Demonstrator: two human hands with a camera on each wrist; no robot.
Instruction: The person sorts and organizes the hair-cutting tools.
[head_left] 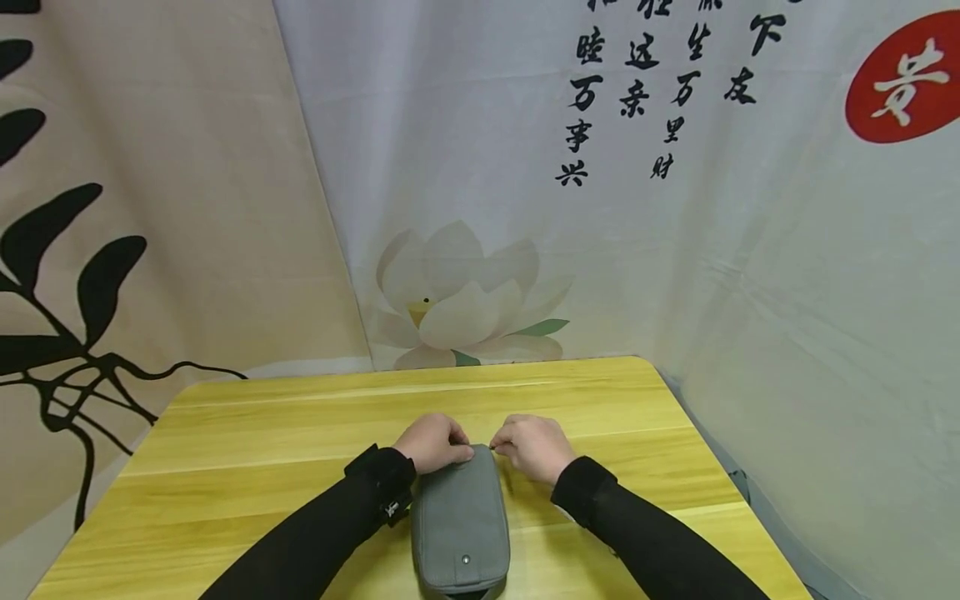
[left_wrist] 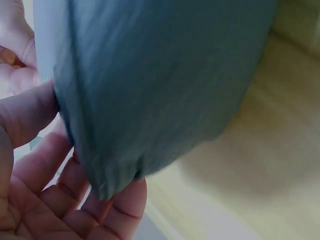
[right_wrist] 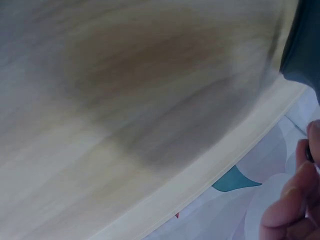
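Note:
A grey soft case [head_left: 461,525] with rounded corners lies lengthwise on the table, a metal snap [head_left: 466,559] near its close end. My left hand [head_left: 431,443] grips the far left corner, thumb on top. In the left wrist view its fingers curl beneath the seamed end of the case [left_wrist: 160,75]. At the far right corner, my right hand [head_left: 534,448] pinches a small dark zipper pull [right_wrist: 309,154], mostly hidden by the fingertips. Only part of the right hand [right_wrist: 287,215] shows in the right wrist view, beside the case's edge.
The yellow wood-grain table [head_left: 262,467] has its far edge just beyond my hands. A printed cloth backdrop [head_left: 480,208] with a lotus and dark characters hangs behind it. Another pale cloth [head_left: 810,317] hangs along the right side.

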